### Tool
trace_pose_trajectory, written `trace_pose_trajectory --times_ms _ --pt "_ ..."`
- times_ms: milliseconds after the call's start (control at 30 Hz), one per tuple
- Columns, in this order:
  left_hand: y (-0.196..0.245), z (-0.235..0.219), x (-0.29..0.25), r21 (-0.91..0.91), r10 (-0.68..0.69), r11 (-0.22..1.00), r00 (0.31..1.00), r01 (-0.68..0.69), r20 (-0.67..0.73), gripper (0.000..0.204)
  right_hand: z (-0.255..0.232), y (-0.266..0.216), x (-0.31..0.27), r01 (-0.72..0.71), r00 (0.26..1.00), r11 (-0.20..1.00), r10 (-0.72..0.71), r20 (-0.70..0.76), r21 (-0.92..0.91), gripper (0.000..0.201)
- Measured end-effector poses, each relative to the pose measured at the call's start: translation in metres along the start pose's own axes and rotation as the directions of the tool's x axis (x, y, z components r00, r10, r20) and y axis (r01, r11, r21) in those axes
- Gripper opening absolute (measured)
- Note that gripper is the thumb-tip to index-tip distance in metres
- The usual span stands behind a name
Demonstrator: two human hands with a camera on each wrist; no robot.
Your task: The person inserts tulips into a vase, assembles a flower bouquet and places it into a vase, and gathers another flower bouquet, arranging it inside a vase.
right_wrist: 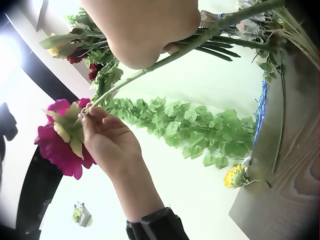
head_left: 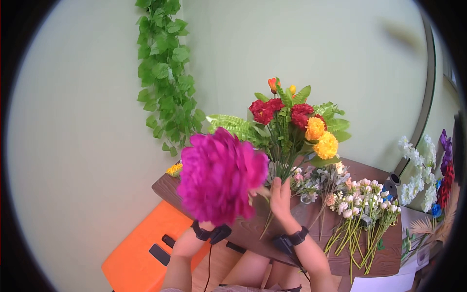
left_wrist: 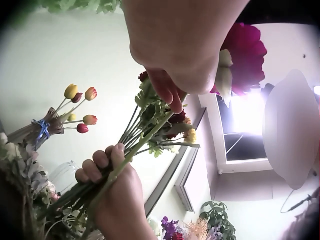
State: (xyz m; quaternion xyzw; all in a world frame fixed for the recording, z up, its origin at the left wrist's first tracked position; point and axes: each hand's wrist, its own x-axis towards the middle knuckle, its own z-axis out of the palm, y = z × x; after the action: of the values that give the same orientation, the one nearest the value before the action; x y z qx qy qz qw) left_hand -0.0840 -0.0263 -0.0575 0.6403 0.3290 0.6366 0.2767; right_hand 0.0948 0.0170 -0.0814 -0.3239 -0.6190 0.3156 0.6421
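A large magenta peony (head_left: 221,177) stands close to the camera and hides most of my left hand in the head view. From the right wrist view, that left hand (right_wrist: 115,145) pinches the green stem (right_wrist: 150,67) just under the bloom. My right hand (head_left: 281,199) grips the gathered stems of a bouquet (head_left: 296,121) of red and yellow flowers, orange tulips and ferny leaves. The bouquet is upright, its blooms above the hand. In the left wrist view, the peony's stem slants across in front of the right hand (left_wrist: 120,195).
White and pale pink flowers (head_left: 360,199) lie on the dark wooden table (head_left: 389,260) at the right. A bundle of tulips (left_wrist: 80,107) tied with blue ribbon stands beyond. An orange surface (head_left: 131,248) with a phone (head_left: 159,254) is at lower left; an ivy garland (head_left: 165,73) hangs on the wall.
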Motion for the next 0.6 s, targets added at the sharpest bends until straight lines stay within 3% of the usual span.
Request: trace_pose_trajectory --times_ms 100,133,167,233,267,367,400,533,600 --pt "-0.002 -0.003 -0.015 0.028 0.035 0.999 0.999 -0.035 0.015 0.020 0.000 -0.002 0.001 -0.024 1.000 1.000 0.024 0.014 0.001 0.043" --pt "-0.004 -0.004 -0.017 0.036 0.046 0.998 0.999 -0.047 0.019 0.020 -0.001 0.009 -0.001 0.189 0.982 0.947 -0.190 0.024 -0.259 0.042" --pt "-0.001 0.007 0.005 0.047 0.053 0.997 0.998 -0.054 0.022 0.020 -0.002 0.020 0.000 0.186 0.982 0.948 -0.187 0.023 -0.258 0.042" --pt "-0.001 0.015 0.008 0.072 0.072 0.995 0.997 -0.074 0.026 0.021 0.000 0.025 0.004 0.206 0.975 0.978 -0.203 0.095 -0.030 0.040" --pt "-0.001 0.017 0.013 0.085 0.085 0.993 0.996 -0.087 0.029 0.021 0.000 0.014 -0.001 0.046 0.997 0.998 -0.045 0.056 -0.031 0.039" --pt "0.001 0.025 0.014 0.113 0.118 0.986 0.992 -0.122 0.040 0.021 -0.002 0.005 -0.002 0.008 0.995 0.998 -0.015 0.097 0.070 0.034" --pt "-0.003 0.035 0.027 0.121 0.129 0.984 0.991 -0.133 0.044 0.022 -0.003 0.000 -0.004 -0.033 0.993 0.999 0.030 0.113 0.027 0.035" --pt "-0.003 0.031 0.027 0.154 0.170 0.972 0.984 -0.177 0.058 0.023 -0.002 0.008 -0.005 0.123 0.991 0.991 -0.119 0.065 -0.047 0.038" --pt "-0.003 0.032 0.029 0.171 0.189 0.965 0.980 -0.198 0.067 0.023 -0.002 0.012 -0.008 -0.082 0.991 0.997 0.081 0.107 0.010 0.035"
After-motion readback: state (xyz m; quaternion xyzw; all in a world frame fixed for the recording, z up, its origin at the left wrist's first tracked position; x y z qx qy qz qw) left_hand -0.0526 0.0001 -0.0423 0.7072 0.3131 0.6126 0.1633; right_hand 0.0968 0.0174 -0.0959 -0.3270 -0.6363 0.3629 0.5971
